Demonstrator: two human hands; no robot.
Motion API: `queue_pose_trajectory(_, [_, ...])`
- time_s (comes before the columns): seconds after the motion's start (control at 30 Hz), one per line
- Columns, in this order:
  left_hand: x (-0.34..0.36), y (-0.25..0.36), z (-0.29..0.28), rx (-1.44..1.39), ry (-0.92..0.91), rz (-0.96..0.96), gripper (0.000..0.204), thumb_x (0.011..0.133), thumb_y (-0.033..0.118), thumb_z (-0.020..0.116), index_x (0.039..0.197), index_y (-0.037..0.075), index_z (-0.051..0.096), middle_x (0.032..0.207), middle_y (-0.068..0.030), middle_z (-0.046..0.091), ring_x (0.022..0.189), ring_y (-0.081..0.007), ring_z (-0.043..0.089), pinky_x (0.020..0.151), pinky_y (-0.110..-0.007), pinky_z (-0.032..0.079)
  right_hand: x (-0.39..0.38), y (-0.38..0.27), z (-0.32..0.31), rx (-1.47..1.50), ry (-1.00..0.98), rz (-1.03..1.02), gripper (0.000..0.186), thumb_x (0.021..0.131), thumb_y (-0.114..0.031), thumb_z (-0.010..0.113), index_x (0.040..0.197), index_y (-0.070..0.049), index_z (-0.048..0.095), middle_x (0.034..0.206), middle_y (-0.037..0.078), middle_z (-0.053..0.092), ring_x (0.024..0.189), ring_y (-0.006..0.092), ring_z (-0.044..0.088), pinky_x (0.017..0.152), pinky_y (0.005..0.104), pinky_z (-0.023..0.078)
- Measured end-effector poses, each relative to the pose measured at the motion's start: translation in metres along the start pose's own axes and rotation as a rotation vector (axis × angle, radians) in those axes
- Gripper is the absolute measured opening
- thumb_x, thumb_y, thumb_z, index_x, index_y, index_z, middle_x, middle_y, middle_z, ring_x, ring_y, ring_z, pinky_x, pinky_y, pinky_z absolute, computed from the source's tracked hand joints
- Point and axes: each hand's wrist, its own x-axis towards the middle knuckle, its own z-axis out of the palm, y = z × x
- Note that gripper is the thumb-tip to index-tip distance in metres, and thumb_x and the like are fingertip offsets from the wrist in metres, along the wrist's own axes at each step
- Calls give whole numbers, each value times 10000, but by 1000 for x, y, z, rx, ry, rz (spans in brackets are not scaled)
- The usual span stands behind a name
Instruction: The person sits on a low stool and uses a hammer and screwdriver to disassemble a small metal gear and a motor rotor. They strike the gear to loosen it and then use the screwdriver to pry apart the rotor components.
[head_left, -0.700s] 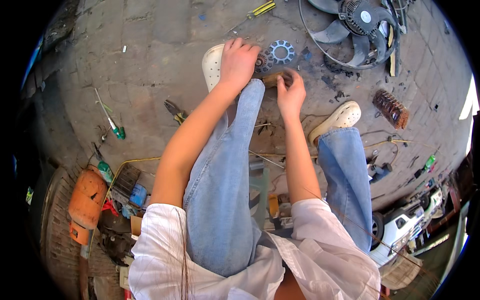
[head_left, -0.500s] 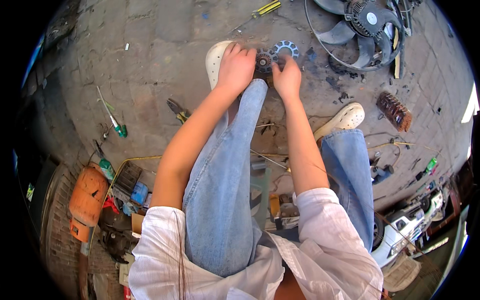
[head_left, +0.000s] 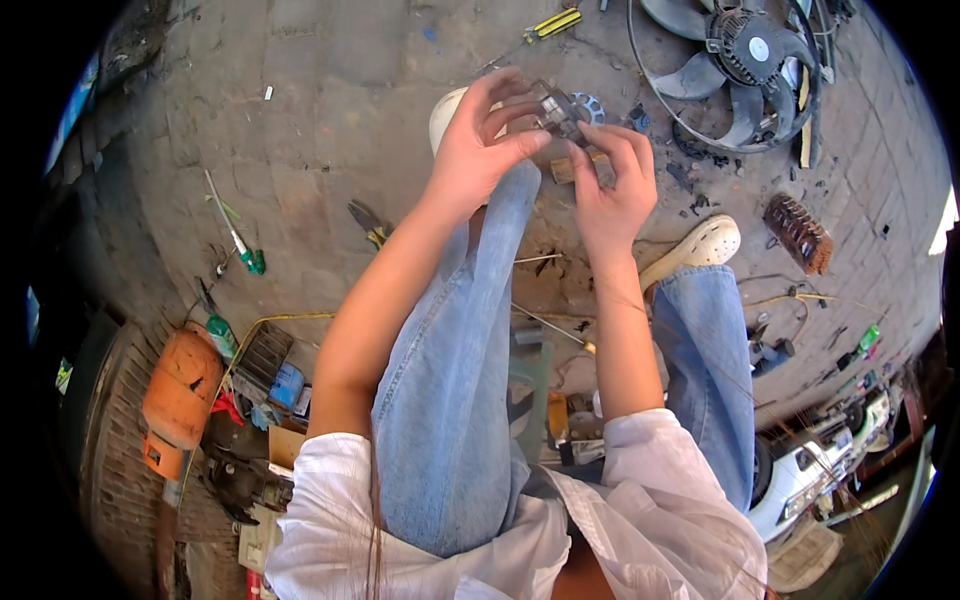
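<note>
Both hands have come up off the floor w/ the small metal part (head_left: pixel 556 112), now held above the knee

L hand (head_left: pixel 482 140) pinches the part's left side, R hand (head_left: pixel 610 180) grips it from the right & below, fingers closed on it; part looks out of its assembly but work on it seems unfinished. L to R around: orange tank (head_left: pixel 178 390), green-handled screwdriver (head_left: pixel 238 240), pliers (head_left: pixel 366 222), yellow screwdriver (head_left: pixel 548 24), blue gear-like ring (head_left: pixel 590 104) on floor, fan (head_left: pixel 738 62), brown finned block (head_left: pixel 798 234). Nothing blocks the hands
</note>
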Motion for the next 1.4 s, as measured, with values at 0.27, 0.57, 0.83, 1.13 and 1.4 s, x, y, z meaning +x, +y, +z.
queue_pose_trajectory(0.27, [-4,7,2,-326,-272,-9,612,868,-59,637,1431,18,407,1380,-89,481,1194,-195,541,951,-324,505,1,-29,-21,-43,26,-365,219,662,12,815,844,-77,733,1076,75,628,992,254,631,808,346,526])
queue_pose_trajectory(0.57, [-7,13,8,-224,-251,58,623,858,-35,665,1428,9,416,1372,-92,509,1153,-168,569,934,-288,513,-4,-32,-25,-14,-67,-293,229,667,23,800,825,-65,659,1246,175,606,1098,302,596,869,375,521])
queue_pose_trajectory(0.83, [-12,22,10,-80,-215,183,593,849,-73,637,1405,-9,440,1403,-115,502,1172,-187,563,986,-320,494,-7,-34,-29,56,-39,-268,244,632,32,812,804,-60,665,1201,157,632,1074,288,618,829,364,526])
queue_pose_trajectory(1.13, [-19,41,27,167,-174,297,621,807,-61,686,1383,-24,457,1299,-127,576,1159,-200,578,967,-336,488,-9,-43,-32,319,24,-30,249,716,60,775,888,-19,613,1321,216,516,1197,322,573,975,389,521])
queue_pose_trajectory(1.4, [-21,52,32,712,-53,577,670,734,5,793,1338,-13,505,1248,-124,600,1136,-222,581,961,-346,464,-10,-37,-42,1144,69,623,166,937,-36,627,1078,-40,538,1073,92,652,984,155,642,892,309,546])
